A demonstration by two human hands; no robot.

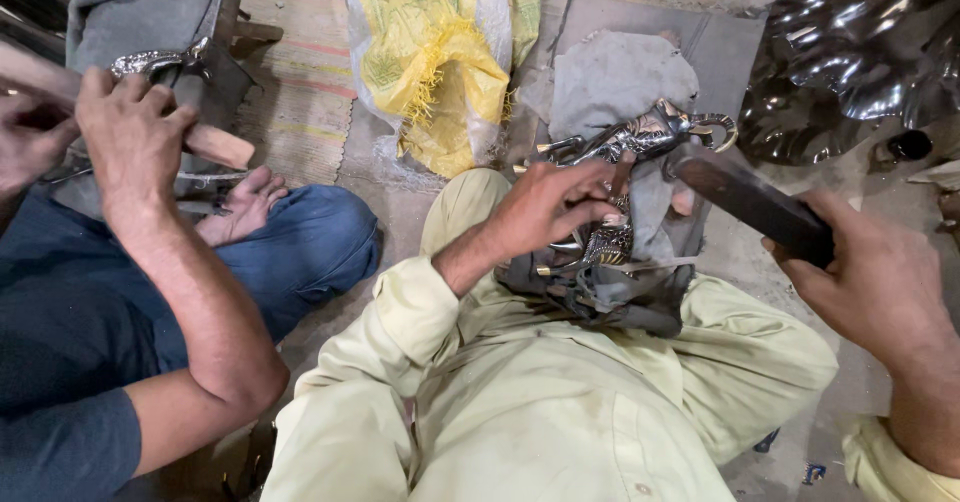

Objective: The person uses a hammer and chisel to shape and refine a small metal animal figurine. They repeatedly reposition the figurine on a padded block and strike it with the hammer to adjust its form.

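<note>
The shiny silver-and-brass metal animal figurine (640,142) lies on a grey cloth (610,82) over the person's lap, its long axis running from near-left to far-right, horned head far right. The left hand (550,202) pinches its body, grip narrow. The right hand (880,272) is closed around a dark flat metal file (750,202), angled toward the head. At left, a co-worker's hands (130,132) hold a wooden handle (215,145).

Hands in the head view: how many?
4. The wearer's left hand on the metal figurine, right hand gripping a dark hammer; a co-worker's two hands at far left.
</note>
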